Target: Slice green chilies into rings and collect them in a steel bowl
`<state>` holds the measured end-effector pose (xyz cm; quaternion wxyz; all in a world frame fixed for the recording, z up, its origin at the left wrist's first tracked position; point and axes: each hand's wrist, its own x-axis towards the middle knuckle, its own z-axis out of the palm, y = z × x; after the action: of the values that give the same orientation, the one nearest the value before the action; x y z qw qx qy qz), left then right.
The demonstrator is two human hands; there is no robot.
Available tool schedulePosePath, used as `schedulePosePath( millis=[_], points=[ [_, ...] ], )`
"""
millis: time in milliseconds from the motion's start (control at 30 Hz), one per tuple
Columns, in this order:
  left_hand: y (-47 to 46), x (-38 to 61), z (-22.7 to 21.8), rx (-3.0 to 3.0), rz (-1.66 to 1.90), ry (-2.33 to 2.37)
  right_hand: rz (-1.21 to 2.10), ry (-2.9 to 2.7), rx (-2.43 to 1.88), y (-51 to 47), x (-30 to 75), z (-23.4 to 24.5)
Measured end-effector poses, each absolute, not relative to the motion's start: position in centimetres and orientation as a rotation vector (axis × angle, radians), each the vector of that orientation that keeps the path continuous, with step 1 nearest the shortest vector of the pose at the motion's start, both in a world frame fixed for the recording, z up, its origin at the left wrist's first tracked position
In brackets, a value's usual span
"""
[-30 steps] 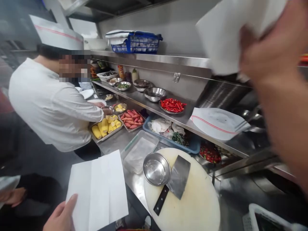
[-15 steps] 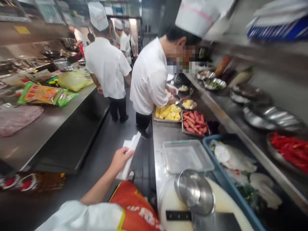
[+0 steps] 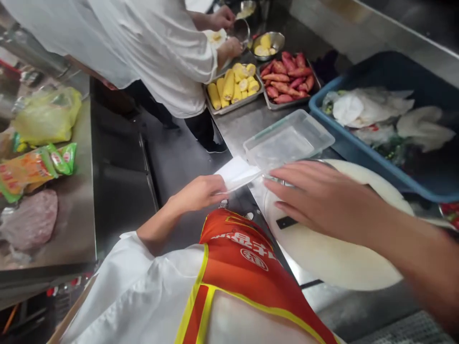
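sleeve [image 3: 143, 282]: white, short | apron [image 3: 236, 267]: red-orange, yellow trim, white lettering | forearms bare

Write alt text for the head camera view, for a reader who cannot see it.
The person's left hand holds a folded white paper while the right hand reaches over a round white cutting board on a steel counter. Beyond lie a clear plastic container, trays of corn and sweet potatoes, and a co-worker in white.
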<state>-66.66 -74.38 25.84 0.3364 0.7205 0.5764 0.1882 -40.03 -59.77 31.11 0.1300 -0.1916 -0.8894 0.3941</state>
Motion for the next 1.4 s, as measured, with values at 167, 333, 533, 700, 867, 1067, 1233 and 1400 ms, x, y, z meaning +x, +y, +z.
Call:
schedulePosePath(
  millis=[167, 333, 533, 700, 867, 1067, 1233, 1400],
  points=[
    [-73.3, -67.4, 25.5, 2.029, 0.393, 1.284, 0.725, -2.971, -0.436, -62.5, -43.9, 27.3],
    [-74.3, -70.3, 23.3, 2.054, 0.417, 1.155, 0.967, -2.877, -0.772, -66.1, -45.0, 24.9],
    [-73.4, -74.1, 20.2, 1.803, 0.6, 1.189, 1.181, -2.319, -1.307, -69.9, -43.8, 22.7],
    [-70.8, -73.6, 18.0, 1.369, 0.812, 1.239, 1.164, -1.625, -1.707, -71.6, -42.2, 21.3],
    [-68.7, -70.4, 17.2, 1.04, 1.032, 1.147, 1.331, -0.852, -1.494, -73.5, -42.2, 19.3],
    [-66.5, -67.7, 17.6, 0.852, 1.082, 1.091, 1.267, -0.639, -1.524, -74.7, -43.1, 16.8],
    [-64.1, -66.2, 18.2, 0.949, 1.047, 1.217, 1.408, -0.638, -1.416, -71.9, -41.1, 16.4],
    [-62.2, -64.5, 19.0, 0.999, 1.193, 1.439, 1.65, -0.839, -1.247, -68.1, -38.3, 17.2]
  ],
)
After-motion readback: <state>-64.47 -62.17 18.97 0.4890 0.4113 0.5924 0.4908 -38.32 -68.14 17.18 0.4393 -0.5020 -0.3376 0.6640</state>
